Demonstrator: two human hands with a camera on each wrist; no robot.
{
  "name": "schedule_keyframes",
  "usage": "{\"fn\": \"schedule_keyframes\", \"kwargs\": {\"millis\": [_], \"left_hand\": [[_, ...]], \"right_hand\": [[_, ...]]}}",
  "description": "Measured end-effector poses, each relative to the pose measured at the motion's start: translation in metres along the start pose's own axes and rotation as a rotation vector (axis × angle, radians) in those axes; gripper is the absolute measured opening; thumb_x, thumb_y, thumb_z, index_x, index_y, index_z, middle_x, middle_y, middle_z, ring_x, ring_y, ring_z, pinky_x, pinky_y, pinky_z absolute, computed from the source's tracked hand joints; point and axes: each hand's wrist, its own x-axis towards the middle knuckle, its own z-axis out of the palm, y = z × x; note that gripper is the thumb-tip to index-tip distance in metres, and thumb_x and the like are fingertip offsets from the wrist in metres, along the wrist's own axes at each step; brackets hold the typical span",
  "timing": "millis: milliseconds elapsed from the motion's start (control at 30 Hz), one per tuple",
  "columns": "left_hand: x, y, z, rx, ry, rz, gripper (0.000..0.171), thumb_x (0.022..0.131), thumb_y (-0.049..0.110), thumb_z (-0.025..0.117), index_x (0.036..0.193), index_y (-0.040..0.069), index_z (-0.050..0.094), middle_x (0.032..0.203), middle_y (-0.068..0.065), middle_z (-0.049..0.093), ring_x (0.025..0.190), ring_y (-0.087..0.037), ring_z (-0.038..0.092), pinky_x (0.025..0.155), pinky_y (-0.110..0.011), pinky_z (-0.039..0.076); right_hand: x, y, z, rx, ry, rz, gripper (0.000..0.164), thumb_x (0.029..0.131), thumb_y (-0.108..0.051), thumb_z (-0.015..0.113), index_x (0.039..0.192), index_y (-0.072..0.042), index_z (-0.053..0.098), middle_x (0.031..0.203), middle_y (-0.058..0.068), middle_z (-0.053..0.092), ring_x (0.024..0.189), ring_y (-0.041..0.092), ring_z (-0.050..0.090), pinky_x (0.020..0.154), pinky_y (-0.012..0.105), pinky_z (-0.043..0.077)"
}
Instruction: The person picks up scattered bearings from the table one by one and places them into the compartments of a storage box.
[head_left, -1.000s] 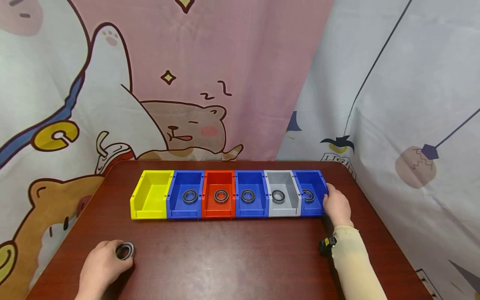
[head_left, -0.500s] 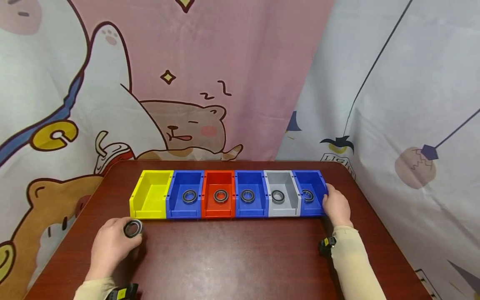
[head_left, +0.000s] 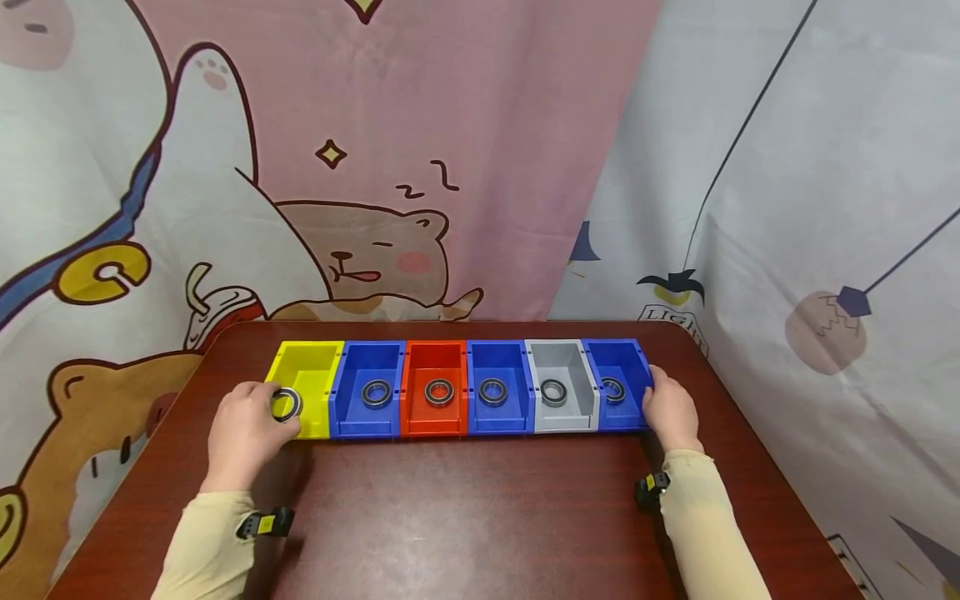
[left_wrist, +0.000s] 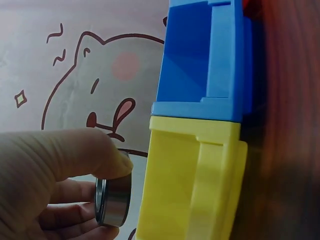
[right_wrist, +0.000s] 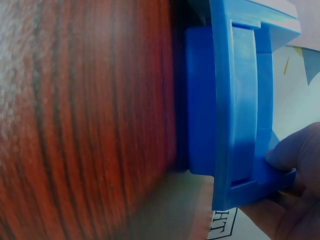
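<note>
My left hand (head_left: 243,432) pinches a steel ball bearing (head_left: 297,405) between thumb and fingers, over the front left part of the yellow bin (head_left: 315,427). In the left wrist view the bearing (left_wrist: 116,200) is seen edge-on, apart from the yellow bin's wall (left_wrist: 170,180). At the row's other end my right hand (head_left: 671,410) grips the outer side wall of the rightmost blue bin (head_left: 626,367). The right wrist view shows the thumb (right_wrist: 295,150) inside that wall and the fingers outside it.
Between those two bins stand a blue bin (head_left: 372,364), a red bin (head_left: 435,358), another blue bin (head_left: 497,358) and a grey bin (head_left: 561,358). Each of them holds one bearing, as does the rightmost bin. A patterned curtain (head_left: 487,167) hangs behind the brown table (head_left: 465,517).
My left hand has carried the bearing forward and slightly right, from above the table's front left to the yellow bin. The right hand has stayed on the blue bin's wall.
</note>
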Motion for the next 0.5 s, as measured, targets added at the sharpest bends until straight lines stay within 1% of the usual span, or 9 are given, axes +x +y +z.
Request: {"fn": "schedule_keyframes", "kwargs": {"millis": [267,367,500], "left_hand": [[0.029,0.003,0.006,0.025,0.005,0.029,0.056,0.071,0.013,0.076,0.117,-0.016,0.06,0.112,-0.036,0.053,0.094,-0.048,0.05,0.082,-0.062,0.047],[0.039,0.004,0.01,0.036,-0.026,0.021,0.057,0.071,0.013,0.076,0.117,-0.016,0.06,0.114,-0.037,0.053,0.095,-0.048,0.05,0.082,-0.061,0.047],[0.05,0.002,0.016,0.055,-0.075,0.011,0.055,0.07,0.013,0.077,0.115,-0.015,0.06,0.11,-0.036,0.054,0.092,-0.046,0.051,0.077,-0.059,0.05]], "right_hand": [[-0.001,0.001,-0.001,0.001,0.008,-0.008,0.047,0.098,-0.006,0.05,0.141,0.011,0.041,0.128,0.038,0.052,0.113,0.052,0.054,0.094,0.062,0.044],[-0.001,0.0,-0.001,-0.002,0.008,-0.005,0.047,0.098,-0.006,0.05,0.141,0.011,0.041,0.128,0.038,0.052,0.113,0.052,0.054,0.094,0.062,0.044],[0.0,0.0,-0.001,-0.003,0.003,-0.002,0.047,0.098,-0.006,0.05,0.141,0.011,0.041,0.129,0.038,0.052,0.114,0.052,0.054,0.094,0.062,0.044]]}}
